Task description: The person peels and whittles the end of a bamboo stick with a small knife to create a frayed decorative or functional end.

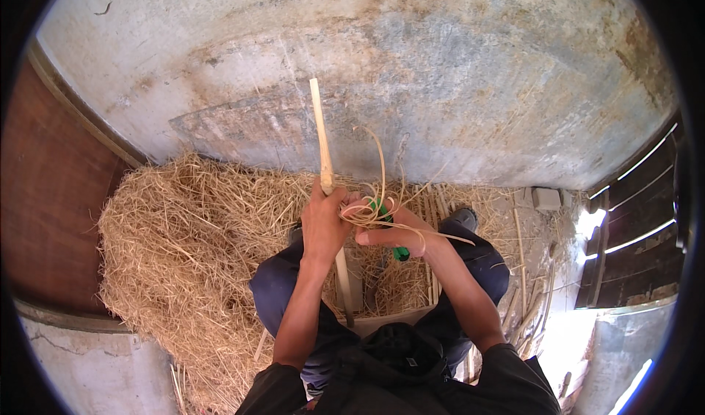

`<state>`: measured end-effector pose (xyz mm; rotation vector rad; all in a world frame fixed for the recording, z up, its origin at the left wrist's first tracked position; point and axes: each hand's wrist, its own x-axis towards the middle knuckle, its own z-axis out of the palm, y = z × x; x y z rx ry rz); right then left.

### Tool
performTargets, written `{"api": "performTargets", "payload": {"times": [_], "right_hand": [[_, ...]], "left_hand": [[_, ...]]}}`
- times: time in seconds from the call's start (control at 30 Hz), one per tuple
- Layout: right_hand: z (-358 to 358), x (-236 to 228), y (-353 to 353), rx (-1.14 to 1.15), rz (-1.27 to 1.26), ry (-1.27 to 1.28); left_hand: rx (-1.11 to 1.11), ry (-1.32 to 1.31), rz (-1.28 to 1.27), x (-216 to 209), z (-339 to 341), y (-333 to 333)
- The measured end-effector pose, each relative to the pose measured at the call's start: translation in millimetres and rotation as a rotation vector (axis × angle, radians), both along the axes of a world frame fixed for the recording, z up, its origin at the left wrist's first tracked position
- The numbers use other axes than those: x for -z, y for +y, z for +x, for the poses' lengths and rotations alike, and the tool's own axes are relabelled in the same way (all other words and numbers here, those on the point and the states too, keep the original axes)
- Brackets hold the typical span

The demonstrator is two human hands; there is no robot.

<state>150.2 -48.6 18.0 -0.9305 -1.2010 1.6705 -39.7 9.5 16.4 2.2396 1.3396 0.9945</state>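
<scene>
My left hand (325,224) is wrapped round a pale, peeled stick (320,132) with a knot just above the fist. The stick stands lengthwise in front of me, its top end pointing at the wall and its lower part passing down between my knees. Close beside it, my right hand (402,233) is closed on a tool with a green handle (401,254). The tool's working end is hidden by fingers and shavings, so its kind cannot be told. Long, thin curled shavings (381,158) loop up and out around my right hand, some reaching over its wrist.
Loose straw-like shavings (176,231) form a big heap on the left and spread under my legs. A stained wall (440,107) rises ahead. A brown panel (62,195) stands at the left. Blocks (546,199) and thin sticks (521,253) lie at the right, near dark slats (639,224).
</scene>
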Motion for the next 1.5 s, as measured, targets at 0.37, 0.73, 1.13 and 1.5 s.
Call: {"api": "performTargets", "payload": {"times": [0.37, 0.73, 1.13, 1.5], "right_hand": [[12.9, -5.8, -1.8, 0.05, -0.139, 0.209], [28.9, 2.0, -3.2, -0.022, -0.175, 0.409], [45.9, -6.1, -12.7, -0.024, -0.129, 0.531], [30.6, -16.3, -15.1, -0.033, -0.136, 0.445]], "left_hand": [[0.077, -0.094, -0.021, 2.4, -3.6, 5.2], [0.154, -0.069, -0.098, 3.8, -11.0, 7.6], [0.433, -0.128, -0.25, -24.3, -11.3, 4.5], [0.475, -0.239, -0.101, -20.3, -14.0, 4.8]]}}
